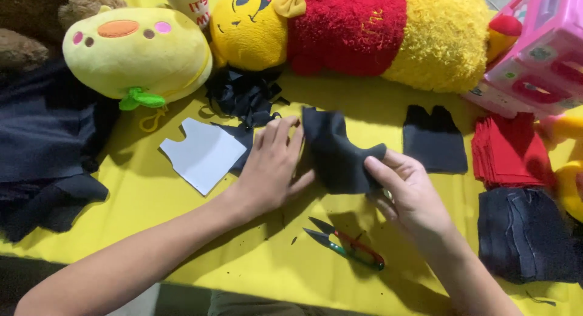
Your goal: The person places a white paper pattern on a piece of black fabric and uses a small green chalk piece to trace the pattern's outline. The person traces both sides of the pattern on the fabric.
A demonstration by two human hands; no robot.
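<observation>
A dark navy fabric piece (336, 151) is held up between both hands over the yellow table cover (182, 243). My left hand (272, 167) grips its left edge with the fingers folded over it. My right hand (405, 191) pinches the lower right corner between thumb and fingers. Small thread snips with a red and green handle (346, 244) lie open on the cover just below the hands. A white paper pattern (203, 153) lies to the left of my left hand, partly over another dark piece.
A cut dark piece (435, 140), a red fabric stack (509, 151) and a dark fabric stack (527, 236) lie at right. Dark scraps (244, 96) and dark cloth (45, 146) lie left. Plush toys (138, 52) (358, 27) and a pink toy box (537, 49) line the far edge.
</observation>
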